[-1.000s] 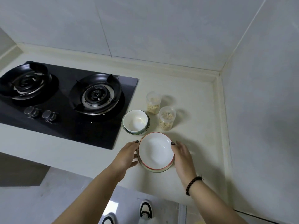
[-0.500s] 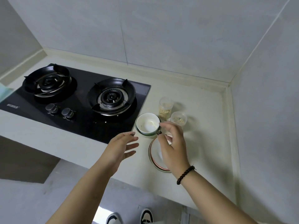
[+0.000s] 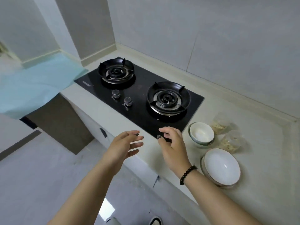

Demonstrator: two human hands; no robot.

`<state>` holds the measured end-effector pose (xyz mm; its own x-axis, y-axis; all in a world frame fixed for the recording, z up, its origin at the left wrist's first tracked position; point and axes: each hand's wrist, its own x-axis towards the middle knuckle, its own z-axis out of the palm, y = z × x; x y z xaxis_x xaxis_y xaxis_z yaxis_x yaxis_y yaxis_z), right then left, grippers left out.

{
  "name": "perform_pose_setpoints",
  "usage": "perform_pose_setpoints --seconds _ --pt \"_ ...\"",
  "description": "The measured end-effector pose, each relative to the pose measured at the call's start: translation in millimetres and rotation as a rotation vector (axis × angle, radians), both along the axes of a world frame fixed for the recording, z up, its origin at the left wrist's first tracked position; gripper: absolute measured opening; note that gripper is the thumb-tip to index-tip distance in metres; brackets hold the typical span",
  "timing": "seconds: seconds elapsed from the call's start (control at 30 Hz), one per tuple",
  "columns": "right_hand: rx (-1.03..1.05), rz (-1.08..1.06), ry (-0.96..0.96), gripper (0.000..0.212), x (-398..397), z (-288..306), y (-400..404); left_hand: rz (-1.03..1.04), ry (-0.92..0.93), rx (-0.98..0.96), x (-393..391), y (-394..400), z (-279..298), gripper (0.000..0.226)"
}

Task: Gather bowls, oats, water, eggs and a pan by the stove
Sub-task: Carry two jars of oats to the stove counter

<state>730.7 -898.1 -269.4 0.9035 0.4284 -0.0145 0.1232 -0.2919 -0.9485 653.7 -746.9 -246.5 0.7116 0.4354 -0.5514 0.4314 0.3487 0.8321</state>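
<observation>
Two bowls (image 3: 221,167) and two clear cups of oats (image 3: 230,142) sit on the tabletop (image 3: 259,168) just right of the gas stove (image 3: 142,98). Both hands, left hand (image 3: 125,143) and right hand (image 3: 173,143), hover empty with fingers loosely spread, touching nothing. Water, eggs and a pan are not in view; fetching them appears next.

Your pale countertop (image 3: 253,189) carries a black two-burner hob (image 3: 139,96) set in at left-centre. Right of it stands a small bowl (image 3: 201,133); two clear oat cups (image 3: 220,125) (image 3: 231,141) sit farther right. A large bowl (image 3: 221,168) rests nearest you.
</observation>
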Motion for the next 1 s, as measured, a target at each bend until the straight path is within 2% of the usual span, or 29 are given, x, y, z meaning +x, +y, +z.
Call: perform_pose_setpoints --seconds 0.23,0.53,0.77,1.0 --pt "-0.014 0.295 -0.005 0.02 -64 14 146 0.315 -0.051 0.014 -109 117 18 0.022" --pt "0.006 0.532 -0.011 0.02 -182 23 336 0.56 -0.044 0.093 -255 274 34 0.021" --pt "0.002 0.688 -0.034 0.019 -264 35 462 0.718 -0.078 0.111 -353 363 47 0.021" --pt "-0.022 0.872 -0.035 0.018 -310 38 563 0.935 -0.087 0.109 -411 430 47 0.021"
